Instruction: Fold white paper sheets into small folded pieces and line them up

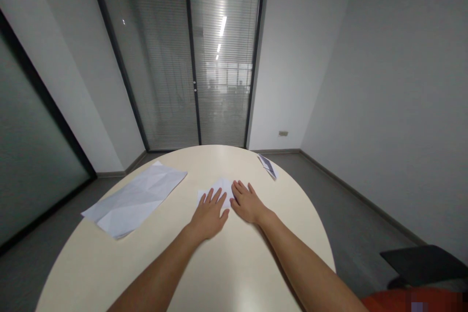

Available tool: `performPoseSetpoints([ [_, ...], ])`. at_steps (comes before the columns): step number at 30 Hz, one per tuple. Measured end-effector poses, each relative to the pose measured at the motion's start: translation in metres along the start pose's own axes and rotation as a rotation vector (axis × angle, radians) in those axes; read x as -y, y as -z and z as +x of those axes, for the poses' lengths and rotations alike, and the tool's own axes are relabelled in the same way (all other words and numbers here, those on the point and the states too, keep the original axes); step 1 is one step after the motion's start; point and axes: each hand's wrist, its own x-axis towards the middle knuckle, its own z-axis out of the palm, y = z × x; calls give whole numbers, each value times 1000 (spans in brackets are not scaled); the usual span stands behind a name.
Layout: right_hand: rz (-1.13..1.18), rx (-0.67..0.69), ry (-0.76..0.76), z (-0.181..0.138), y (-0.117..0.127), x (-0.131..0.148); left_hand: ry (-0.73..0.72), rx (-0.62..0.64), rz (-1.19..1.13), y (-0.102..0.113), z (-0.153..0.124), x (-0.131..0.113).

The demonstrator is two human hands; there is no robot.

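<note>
A small folded white paper (219,188) lies near the middle of a round cream table (234,263). My left hand (209,213) rests flat on its near left part, fingers stretched out and slightly spread. My right hand (247,202) lies flat on its right edge, fingers together and straight. Both hands press down on the paper and partly hide it. Neither hand holds anything.
A larger creased white sheet (135,199) lies on the table's left side. A small printed slip (268,165) sits at the far right edge. A dark chair seat (424,262) stands at the lower right. Glass doors with blinds (190,58) close the room beyond.
</note>
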Motion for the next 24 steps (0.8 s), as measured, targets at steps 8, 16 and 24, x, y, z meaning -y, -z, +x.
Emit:
performPoseSetpoints([
  [8, 179, 2, 153, 2, 1, 5, -222, 21, -89, 12, -3, 7],
  [16, 197, 42, 79, 4, -4, -5, -191, -1, -104, 10, -2, 4],
  [24, 157, 48, 88, 3, -2, -5, -13, 45, -14, 3, 3, 13],
])
